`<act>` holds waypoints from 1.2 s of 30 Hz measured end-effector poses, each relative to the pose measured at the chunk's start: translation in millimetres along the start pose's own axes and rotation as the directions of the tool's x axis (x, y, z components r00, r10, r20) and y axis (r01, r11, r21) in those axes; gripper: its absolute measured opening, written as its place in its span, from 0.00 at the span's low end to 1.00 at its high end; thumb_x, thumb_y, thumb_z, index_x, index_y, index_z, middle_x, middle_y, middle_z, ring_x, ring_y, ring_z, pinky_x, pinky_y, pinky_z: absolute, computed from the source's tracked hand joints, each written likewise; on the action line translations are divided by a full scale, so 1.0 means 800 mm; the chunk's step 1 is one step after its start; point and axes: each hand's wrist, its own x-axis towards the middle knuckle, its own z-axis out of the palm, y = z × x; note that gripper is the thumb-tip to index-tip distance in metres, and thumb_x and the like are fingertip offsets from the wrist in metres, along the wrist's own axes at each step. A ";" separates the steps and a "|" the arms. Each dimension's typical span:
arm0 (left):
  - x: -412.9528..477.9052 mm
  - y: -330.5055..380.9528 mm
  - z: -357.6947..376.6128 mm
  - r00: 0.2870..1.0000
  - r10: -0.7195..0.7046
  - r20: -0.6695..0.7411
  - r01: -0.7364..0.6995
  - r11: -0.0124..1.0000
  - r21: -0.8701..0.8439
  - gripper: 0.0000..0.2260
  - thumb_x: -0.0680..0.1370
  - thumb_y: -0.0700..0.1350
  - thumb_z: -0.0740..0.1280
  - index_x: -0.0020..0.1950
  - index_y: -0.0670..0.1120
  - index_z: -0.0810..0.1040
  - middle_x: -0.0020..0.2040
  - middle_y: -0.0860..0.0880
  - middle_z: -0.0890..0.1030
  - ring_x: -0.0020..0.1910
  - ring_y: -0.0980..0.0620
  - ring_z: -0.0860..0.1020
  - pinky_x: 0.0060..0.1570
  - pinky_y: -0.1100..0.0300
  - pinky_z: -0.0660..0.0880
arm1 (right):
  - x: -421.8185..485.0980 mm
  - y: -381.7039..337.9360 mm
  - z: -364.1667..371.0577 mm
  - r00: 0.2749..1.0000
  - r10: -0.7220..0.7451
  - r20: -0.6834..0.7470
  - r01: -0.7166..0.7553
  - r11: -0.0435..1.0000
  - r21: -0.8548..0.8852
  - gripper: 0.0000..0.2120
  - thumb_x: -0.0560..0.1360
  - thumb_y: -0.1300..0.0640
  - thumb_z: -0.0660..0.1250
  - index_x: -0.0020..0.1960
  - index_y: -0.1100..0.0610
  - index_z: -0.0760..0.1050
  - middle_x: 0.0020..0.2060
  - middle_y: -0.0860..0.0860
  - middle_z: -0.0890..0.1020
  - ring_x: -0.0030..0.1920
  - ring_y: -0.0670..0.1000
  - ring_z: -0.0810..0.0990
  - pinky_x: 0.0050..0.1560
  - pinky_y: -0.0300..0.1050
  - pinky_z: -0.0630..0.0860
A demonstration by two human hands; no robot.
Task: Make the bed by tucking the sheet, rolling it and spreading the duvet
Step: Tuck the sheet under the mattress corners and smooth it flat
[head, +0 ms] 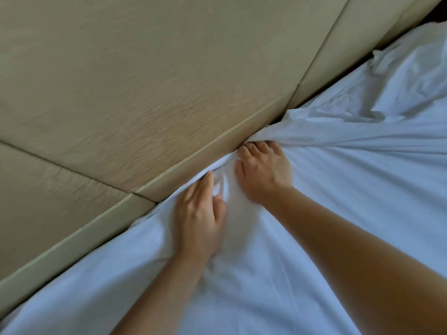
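A white sheet (338, 189) covers the bed and bunches where it meets the padded beige headboard (145, 81). My left hand (197, 218) lies flat on the sheet with straight fingers, its fingertips going into the gap at the headboard's lower edge. My right hand (263, 172) presses on the bunched sheet a little further right, fingers bent at the tips against the headboard, where the cloth gathers into tight folds. No duvet can be told apart from the sheet.
The headboard is made of several cushioned panels with seams (297, 88) between them. Crumpled white bedding (399, 76) lies at the upper right along the headboard. A dark gap (435, 13) shows at the top right corner.
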 end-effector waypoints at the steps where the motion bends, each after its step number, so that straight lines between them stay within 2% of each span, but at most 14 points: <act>1: 0.003 0.001 -0.001 1.000 -0.005 0.030 0.003 0.998 0.061 0.23 0.75 0.47 0.53 0.62 0.37 0.76 0.54 0.41 0.82 0.52 0.44 0.81 0.50 0.55 0.76 | 0.003 -0.001 -0.002 0.999 -0.019 0.045 0.020 0.999 -0.026 0.27 0.76 0.49 0.43 0.58 0.59 0.75 0.57 0.55 0.79 0.60 0.56 0.74 0.65 0.50 0.60; 3: 0.014 0.009 -0.011 0.993 -0.056 0.104 0.037 0.983 0.179 0.23 0.74 0.49 0.51 0.58 0.40 0.79 0.48 0.41 0.84 0.45 0.42 0.82 0.41 0.56 0.77 | 0.009 -0.002 -0.003 0.995 -0.047 0.090 0.052 0.997 -0.057 0.21 0.79 0.51 0.47 0.61 0.59 0.73 0.61 0.55 0.77 0.63 0.56 0.71 0.66 0.48 0.60; 4: 0.024 0.015 -0.017 0.981 -0.113 0.161 0.079 0.976 0.204 0.22 0.75 0.50 0.49 0.56 0.43 0.79 0.47 0.41 0.84 0.45 0.41 0.81 0.40 0.55 0.75 | 0.013 -0.004 -0.006 0.993 -0.053 0.101 0.059 0.997 -0.059 0.20 0.80 0.51 0.48 0.60 0.59 0.73 0.61 0.55 0.76 0.63 0.56 0.71 0.65 0.48 0.60; 6: 0.050 0.016 -0.016 0.925 -0.240 0.295 0.182 0.961 0.210 0.19 0.79 0.51 0.48 0.53 0.46 0.76 0.53 0.41 0.81 0.52 0.38 0.77 0.47 0.53 0.72 | 0.020 -0.007 -0.012 0.993 -0.050 0.111 0.057 0.996 -0.062 0.20 0.81 0.51 0.48 0.59 0.58 0.74 0.59 0.55 0.77 0.61 0.55 0.72 0.63 0.47 0.62; 9: 0.076 0.009 -0.008 0.789 -0.339 0.513 0.323 0.938 0.123 0.19 0.82 0.51 0.48 0.57 0.43 0.75 0.63 0.39 0.76 0.62 0.39 0.72 0.58 0.51 0.68 | 0.020 -0.008 -0.007 0.991 -0.057 0.121 0.067 0.995 -0.080 0.19 0.82 0.50 0.48 0.59 0.55 0.75 0.58 0.53 0.77 0.61 0.55 0.72 0.63 0.47 0.62; 14: 0.080 0.009 -0.009 0.736 -0.347 0.581 0.388 0.920 0.058 0.19 0.83 0.48 0.47 0.66 0.41 0.70 0.69 0.40 0.70 0.67 0.40 0.68 0.64 0.51 0.64 | 0.015 -0.006 0.008 0.996 0.071 0.047 -0.072 0.997 0.006 0.23 0.81 0.47 0.44 0.57 0.55 0.75 0.56 0.52 0.77 0.61 0.53 0.70 0.67 0.48 0.57; 17: 0.077 0.011 -0.011 0.741 -0.375 0.557 0.429 0.902 0.036 0.20 0.83 0.49 0.46 0.69 0.42 0.69 0.69 0.41 0.70 0.68 0.42 0.67 0.65 0.53 0.64 | -0.018 -0.029 0.014 0.974 0.204 -0.094 -0.190 0.971 0.143 0.25 0.77 0.48 0.43 0.53 0.54 0.77 0.56 0.52 0.78 0.63 0.54 0.70 0.68 0.50 0.55; 20: 0.080 0.016 -0.018 0.737 -0.370 0.566 0.424 0.905 0.039 0.21 0.83 0.50 0.47 0.68 0.42 0.70 0.69 0.41 0.71 0.68 0.43 0.68 0.66 0.54 0.63 | -0.065 -0.058 0.020 0.953 0.236 -0.188 -0.188 0.952 0.240 0.20 0.78 0.48 0.50 0.60 0.51 0.77 0.64 0.53 0.76 0.69 0.56 0.69 0.68 0.52 0.54; 22: 0.074 0.017 -0.023 0.744 -0.368 0.557 0.387 0.918 0.089 0.22 0.83 0.52 0.45 0.67 0.44 0.71 0.67 0.41 0.72 0.67 0.42 0.69 0.65 0.52 0.64 | -0.086 -0.066 0.021 0.954 0.245 -0.174 -0.191 0.941 0.278 0.21 0.78 0.48 0.50 0.63 0.50 0.75 0.66 0.53 0.75 0.70 0.56 0.68 0.69 0.52 0.54; 25: 0.048 0.012 -0.038 0.801 -0.383 0.460 0.327 0.924 0.200 0.21 0.82 0.55 0.44 0.62 0.49 0.72 0.63 0.42 0.76 0.63 0.39 0.72 0.59 0.49 0.66 | -0.105 -0.072 0.021 0.944 0.277 -0.181 -0.223 0.937 0.269 0.23 0.76 0.50 0.50 0.66 0.51 0.73 0.68 0.53 0.73 0.70 0.56 0.69 0.68 0.53 0.55; 28: 0.011 -0.004 -0.052 0.865 -0.354 0.355 0.285 0.930 0.232 0.19 0.81 0.55 0.46 0.57 0.46 0.71 0.59 0.42 0.77 0.58 0.39 0.74 0.52 0.49 0.67 | -0.129 -0.080 0.024 0.930 0.322 -0.178 -0.264 0.921 0.287 0.23 0.76 0.51 0.50 0.68 0.52 0.71 0.69 0.53 0.72 0.70 0.56 0.68 0.69 0.52 0.54; 31: -0.021 -0.030 -0.060 0.905 -0.351 0.243 0.281 0.918 0.279 0.18 0.81 0.55 0.48 0.55 0.44 0.71 0.59 0.43 0.77 0.58 0.41 0.74 0.54 0.50 0.67 | -0.149 -0.084 0.026 0.928 0.323 -0.183 -0.269 0.924 0.271 0.23 0.76 0.51 0.51 0.69 0.52 0.69 0.69 0.53 0.71 0.71 0.57 0.66 0.70 0.51 0.51; 34: -0.060 -0.053 -0.070 0.936 -0.311 0.167 0.244 0.911 0.333 0.24 0.76 0.56 0.45 0.58 0.44 0.72 0.57 0.43 0.78 0.57 0.42 0.74 0.54 0.50 0.67 | -0.168 -0.092 0.025 0.931 0.334 -0.148 -0.283 0.915 0.286 0.24 0.76 0.49 0.50 0.70 0.51 0.67 0.71 0.53 0.69 0.72 0.57 0.64 0.70 0.50 0.50; 36: -0.088 -0.062 -0.077 0.978 -0.175 0.110 0.128 0.930 0.344 0.26 0.75 0.54 0.48 0.64 0.43 0.72 0.60 0.43 0.78 0.56 0.42 0.76 0.55 0.50 0.68 | -0.184 -0.097 0.024 0.934 0.332 -0.132 -0.283 0.913 0.296 0.25 0.76 0.49 0.49 0.71 0.51 0.66 0.71 0.53 0.68 0.73 0.57 0.63 0.70 0.50 0.50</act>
